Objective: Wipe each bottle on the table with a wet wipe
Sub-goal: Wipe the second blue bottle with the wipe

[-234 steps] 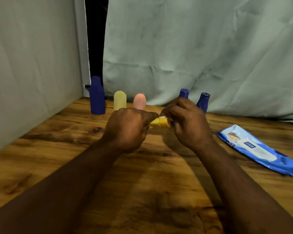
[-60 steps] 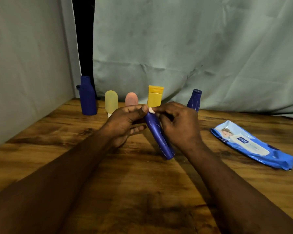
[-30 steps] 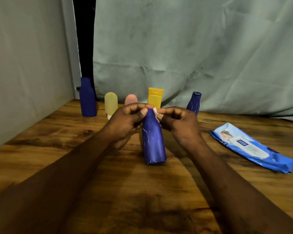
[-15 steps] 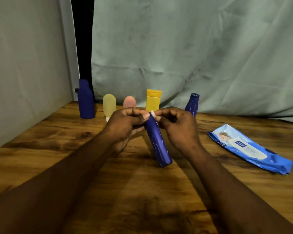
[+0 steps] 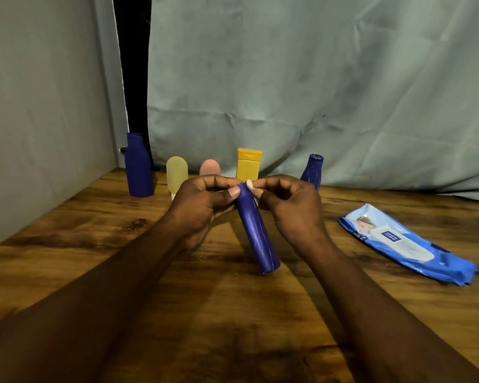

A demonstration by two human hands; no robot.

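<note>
- Left hand (image 5: 202,208) curls round the neck of the tilted dark blue bottle (image 5: 256,233), mid-table; right hand (image 5: 291,208) pinches a white wipe (image 5: 249,185) at its top
- Risk: neck-only grip; the bottle may slip onto the wooden table (image 5: 233,313)
- Risk: the small wipe may miss the lower body

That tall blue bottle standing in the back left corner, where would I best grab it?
Take the tall blue bottle round its wide body, likely from the front: it stands upright, its neck is narrower, the wall lies to its left and the pale yellow bottle stands to its right.
</note>
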